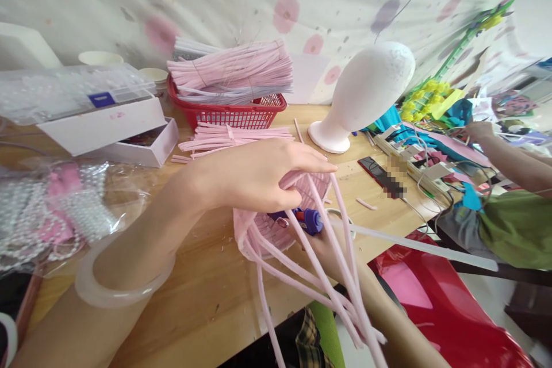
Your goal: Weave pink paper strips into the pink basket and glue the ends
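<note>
My left hand (259,175), with a pale bangle (121,293) at the wrist, reaches over a cup-shaped pink woven piece (241,230). Its thumb and fingers close on the rim. Long pink pipe cleaners (310,276) trail from the piece toward me and down past the table edge. Behind these strands, my right hand (323,244) grips a blue glue gun (308,220) whose front reaches into the hollow of the piece. A long translucent glue stick (422,247) sticks out to the right. The gun's tip and most right-hand fingers are hidden.
A red basket (233,115) holds bundled pink pipe cleaners (233,69); more lie before it. Around the table (202,299) are a white foam head (366,92), phone (379,175), power strip (409,164), bead packets (81,201) and boxes (150,144). Another person's arm (509,155) works at right.
</note>
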Motion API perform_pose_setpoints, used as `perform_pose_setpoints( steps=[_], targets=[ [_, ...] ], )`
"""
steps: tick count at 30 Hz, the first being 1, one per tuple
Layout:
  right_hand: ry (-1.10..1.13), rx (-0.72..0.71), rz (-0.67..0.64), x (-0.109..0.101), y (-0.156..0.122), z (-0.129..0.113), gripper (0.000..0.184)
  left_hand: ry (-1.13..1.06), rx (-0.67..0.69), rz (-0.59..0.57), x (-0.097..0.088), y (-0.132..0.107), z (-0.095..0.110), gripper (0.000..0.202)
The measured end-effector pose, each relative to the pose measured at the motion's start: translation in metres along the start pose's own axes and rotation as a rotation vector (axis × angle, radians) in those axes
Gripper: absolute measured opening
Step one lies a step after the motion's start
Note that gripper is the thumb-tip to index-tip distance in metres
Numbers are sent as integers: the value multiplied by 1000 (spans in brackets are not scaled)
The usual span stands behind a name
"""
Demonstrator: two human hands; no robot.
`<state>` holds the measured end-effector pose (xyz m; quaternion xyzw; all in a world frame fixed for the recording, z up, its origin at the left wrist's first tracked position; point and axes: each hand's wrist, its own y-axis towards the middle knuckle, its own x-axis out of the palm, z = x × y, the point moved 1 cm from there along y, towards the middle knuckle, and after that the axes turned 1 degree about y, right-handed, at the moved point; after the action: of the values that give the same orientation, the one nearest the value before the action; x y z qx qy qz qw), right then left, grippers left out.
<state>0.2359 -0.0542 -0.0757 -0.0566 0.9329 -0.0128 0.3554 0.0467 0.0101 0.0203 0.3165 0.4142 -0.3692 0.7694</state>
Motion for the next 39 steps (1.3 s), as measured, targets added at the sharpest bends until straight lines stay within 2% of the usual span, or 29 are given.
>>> perform_pose_setpoints(
  steps=[10, 18, 23, 28, 33, 39],
  targets=[
    [-57, -53, -8, 2, 2, -11, 32, 1, 6, -16, 2, -2, 0, 61],
    [-51, 28, -20, -1, -7, -11, 39, -5, -1, -12, 0, -2, 2, 52],
    [8, 40, -56, -2, -10, -11, 37, -11, 5, -20, 0, -1, 2, 53],
    [-11, 41, -23, -5, -13, -10, 36, 24, 10, -8, 1, -1, 3, 53],
    [24, -4, 12, -2, -11, -8, 31, 39, 22, 1, 3, -1, 4, 62],
    [65, -3, -31, -3, -11, -14, 31, 50, 61, 34, 7, -1, 1, 61]
  ],
)
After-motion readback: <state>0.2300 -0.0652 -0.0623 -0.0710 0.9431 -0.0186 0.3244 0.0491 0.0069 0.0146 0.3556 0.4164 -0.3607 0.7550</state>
